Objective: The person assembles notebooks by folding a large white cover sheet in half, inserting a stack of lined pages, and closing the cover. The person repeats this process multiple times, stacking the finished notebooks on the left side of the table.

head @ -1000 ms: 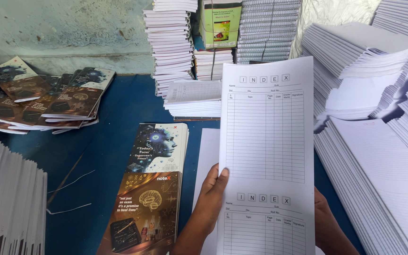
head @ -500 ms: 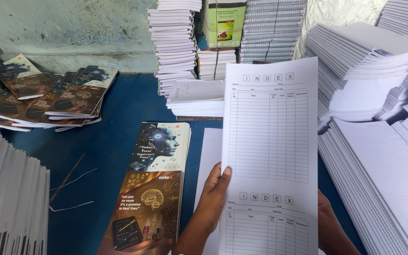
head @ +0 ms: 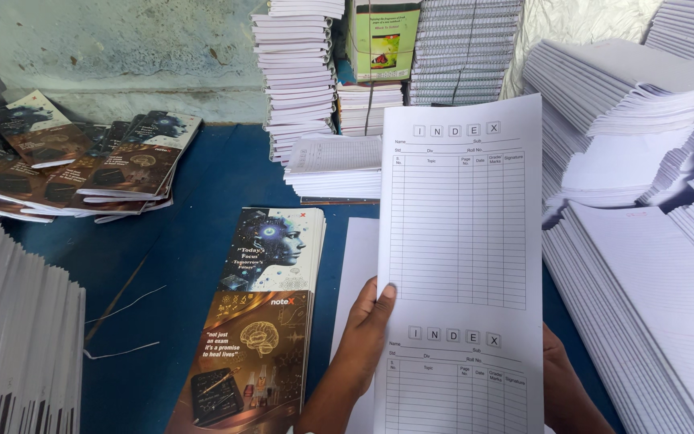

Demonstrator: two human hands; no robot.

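I hold a tall white printed sheet (head: 461, 241) with two ruled tables, upright in front of me. My left hand (head: 365, 329) grips its left edge, thumb on the front. My right hand (head: 560, 378) is mostly hidden behind the sheet's lower right edge and supports it there. Under the sheet lies another white sheet (head: 355, 273) on the blue surface (head: 194, 265). Left of my hands lies a stack of long printed covers (head: 259, 321) showing a robot face and a brain.
Fanned stacks of white paper blocks (head: 652, 265) fill the right side. Piles of white pads (head: 299, 72), spiral notebooks (head: 463, 48) and a green box (head: 383, 36) stand at the back. Finished dark notebooks (head: 82, 165) lie at far left; paper edges (head: 18, 337) at lower left.
The view has shifted slightly, so the sheet sits a little further right and lower in frame. My grip on the sheet is the same.
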